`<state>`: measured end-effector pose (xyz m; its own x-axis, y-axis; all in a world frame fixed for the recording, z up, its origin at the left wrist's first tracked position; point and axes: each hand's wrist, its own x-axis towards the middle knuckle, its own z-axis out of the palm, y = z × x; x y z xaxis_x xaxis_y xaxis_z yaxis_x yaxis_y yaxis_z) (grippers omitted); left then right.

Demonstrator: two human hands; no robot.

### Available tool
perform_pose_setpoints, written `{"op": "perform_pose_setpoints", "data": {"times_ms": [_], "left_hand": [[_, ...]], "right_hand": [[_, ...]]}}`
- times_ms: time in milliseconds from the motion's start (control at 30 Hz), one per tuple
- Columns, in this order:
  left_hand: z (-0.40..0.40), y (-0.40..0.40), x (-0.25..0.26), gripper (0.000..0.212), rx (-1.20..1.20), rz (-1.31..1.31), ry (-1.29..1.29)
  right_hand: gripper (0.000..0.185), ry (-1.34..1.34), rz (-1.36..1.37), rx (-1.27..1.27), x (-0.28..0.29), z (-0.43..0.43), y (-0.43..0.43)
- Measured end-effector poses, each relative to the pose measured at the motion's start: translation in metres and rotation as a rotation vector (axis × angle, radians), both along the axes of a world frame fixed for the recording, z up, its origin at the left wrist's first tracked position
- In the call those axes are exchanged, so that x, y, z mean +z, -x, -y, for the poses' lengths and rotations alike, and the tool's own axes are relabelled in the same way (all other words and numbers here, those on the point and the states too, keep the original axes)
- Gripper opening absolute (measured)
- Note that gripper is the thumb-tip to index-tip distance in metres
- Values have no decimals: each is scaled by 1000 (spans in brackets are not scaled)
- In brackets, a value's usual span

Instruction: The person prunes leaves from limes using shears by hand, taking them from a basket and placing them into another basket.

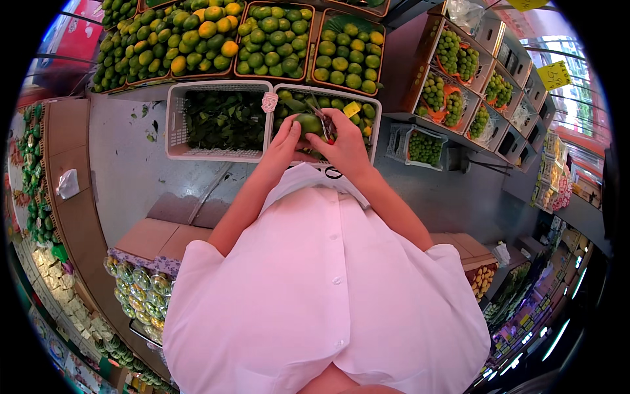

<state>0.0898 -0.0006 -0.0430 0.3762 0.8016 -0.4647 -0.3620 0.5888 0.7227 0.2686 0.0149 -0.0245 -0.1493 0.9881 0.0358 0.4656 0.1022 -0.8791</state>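
A green citrus fruit rests in the fingers of my left hand. My right hand grips a pair of small snips, whose metal blades point up and to the left beside the fruit. A bit of red shows at the handle; the rest is hidden by my fingers. Both hands are over the near part of a white plastic crate holding green and yellowish citrus with some leaves. Touching it on the left, a second white crate holds loose dark green leaves.
Trays of citrus stand beyond the crates. To the right are stacked boxes of green grapes, with a small crate of grapes on the floor below. Packed fruit sits at lower left. Leaf scraps lie on the grey floor.
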Motion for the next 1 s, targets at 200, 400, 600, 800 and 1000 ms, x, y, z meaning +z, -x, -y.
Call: {"op": "perform_pose_setpoints", "data": {"times_ms": [200,400,600,800,1000], "left_hand": [[-11,-4,-29,51,-91,-149,-23],[-28,-14,-31,52,-24,-107,-36],[-32,-12,-53,49,51,-223,-52],[25,-1,-115,42,173,-412,189],[88,2,-152,38,181,-548,366]], "right_hand": [[50,345,-291,50,-35,-14,-24],[50,761,-569,-47,-54,-60,-59],[48,719,-446,-261,-97,-177,-103],[48,546,-9,-156,-175,-329,-134],[50,388,507,21,-266,-430,-129]]}}
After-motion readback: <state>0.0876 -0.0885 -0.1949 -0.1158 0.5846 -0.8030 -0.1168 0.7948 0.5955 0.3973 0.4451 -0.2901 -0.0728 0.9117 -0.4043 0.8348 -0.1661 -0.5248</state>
